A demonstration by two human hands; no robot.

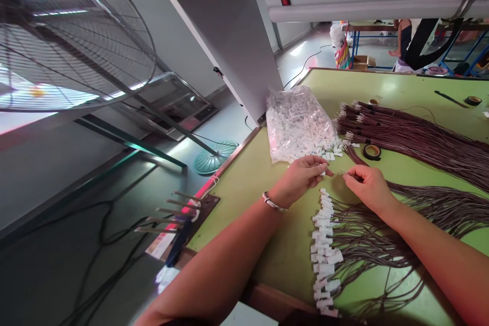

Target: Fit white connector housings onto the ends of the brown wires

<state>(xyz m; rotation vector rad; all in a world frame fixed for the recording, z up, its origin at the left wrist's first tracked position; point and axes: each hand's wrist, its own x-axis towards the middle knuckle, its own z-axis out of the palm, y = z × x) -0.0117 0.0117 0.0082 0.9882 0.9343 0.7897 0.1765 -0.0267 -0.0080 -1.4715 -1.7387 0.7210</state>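
Observation:
Pinched between the fingers of my left hand (310, 172) is a small white connector, mostly hidden. Facing it, a short gap to the right, my right hand (364, 183) is closed on a thin dark wire whose bare tip points left. Below both hands runs a column of white connectors (324, 244), attached to brown wires (378, 244) that spread to the right. Behind my left hand lies a clear plastic bag (300, 122) full of white connectors, with several loose connectors (331, 156) at its lower right corner.
Thick bundles of brown wires (412, 137) lie at the right of the green table (244, 193). A black tape roll (372, 152) sits beside them. A pronged rack (198, 216) is at the left edge. A large fan (76, 35) stands left; a person (404, 41) is behind.

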